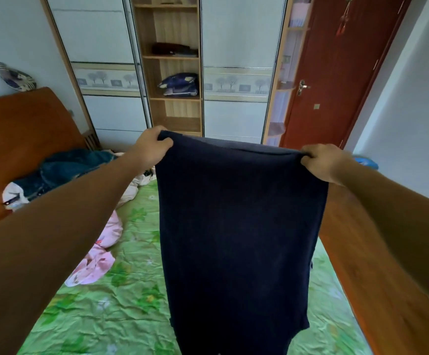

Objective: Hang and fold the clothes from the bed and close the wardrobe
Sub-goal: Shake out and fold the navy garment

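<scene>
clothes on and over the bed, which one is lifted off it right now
The dark navy garment, gripped at its top edge by the left hand and right hand. The pink garment and denim garment lie on the bed.

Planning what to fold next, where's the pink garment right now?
Head view, left side: the pink garment lies crumpled on the green sheet, left of the raised navy garment and nearer the camera than the denim pile.

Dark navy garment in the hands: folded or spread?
Spread. The dark navy fabric garment hangs flat, its top edge stretched between left hand and right hand.
</scene>
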Tool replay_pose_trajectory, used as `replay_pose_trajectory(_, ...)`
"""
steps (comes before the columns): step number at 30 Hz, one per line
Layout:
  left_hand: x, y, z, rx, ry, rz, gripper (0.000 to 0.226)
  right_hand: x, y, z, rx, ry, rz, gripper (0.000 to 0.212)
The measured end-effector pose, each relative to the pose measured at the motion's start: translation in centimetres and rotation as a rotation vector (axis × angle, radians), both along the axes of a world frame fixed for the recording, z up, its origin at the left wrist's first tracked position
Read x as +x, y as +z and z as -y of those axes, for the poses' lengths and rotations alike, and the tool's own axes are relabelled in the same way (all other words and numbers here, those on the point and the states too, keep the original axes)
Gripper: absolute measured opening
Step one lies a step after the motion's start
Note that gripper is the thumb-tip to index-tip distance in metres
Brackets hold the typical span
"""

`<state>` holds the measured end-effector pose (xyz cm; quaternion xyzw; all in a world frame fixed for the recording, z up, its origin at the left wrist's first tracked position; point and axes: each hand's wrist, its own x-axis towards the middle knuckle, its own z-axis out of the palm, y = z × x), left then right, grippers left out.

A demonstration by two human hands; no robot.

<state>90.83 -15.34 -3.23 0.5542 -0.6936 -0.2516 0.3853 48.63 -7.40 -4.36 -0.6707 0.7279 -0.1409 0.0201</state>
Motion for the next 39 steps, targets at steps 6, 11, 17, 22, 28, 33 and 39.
replay_pose_trajectory(6,-0.6,-3.9,5.1,-0.008,-0.014,0.089,0.020,-0.3,-3.1,5.7,-0.010,0.037,-0.097,0.027)
replay_pose_trajectory(11,-1.7,-2.0,8.7,-0.124,0.042,0.098,0.012,-0.9,0.4,9.1,-0.138,0.016,-0.270,0.015)
replay_pose_trajectory(17,-2.2,0.3,8.3,-0.159,0.039,-0.070,0.017,-0.3,3.9,7.9,-0.324,0.039,-0.330,0.023)
replay_pose_trajectory(22,-1.9,-5.4,5.8,-0.094,-0.017,0.189,0.016,0.7,-1.7,5.1,-0.194,0.068,-0.327,0.031)
replay_pose_trajectory(28,-2.5,-20.9,-0.7,0.233,-0.238,0.591,0.019,3.3,-17.5,0.7,0.153,0.199,-0.547,0.037)
replay_pose_trajectory(33,-2.8,-36.3,-8.2,0.436,-0.338,0.849,0.019,5.8,-34.4,-6.0,0.430,0.305,-0.555,0.031)
replay_pose_trajectory(39,-1.7,-51.1,-17.0,0.671,-0.496,1.133,0.040,9.4,-49.1,-14.4,0.808,0.380,-0.545,0.032)
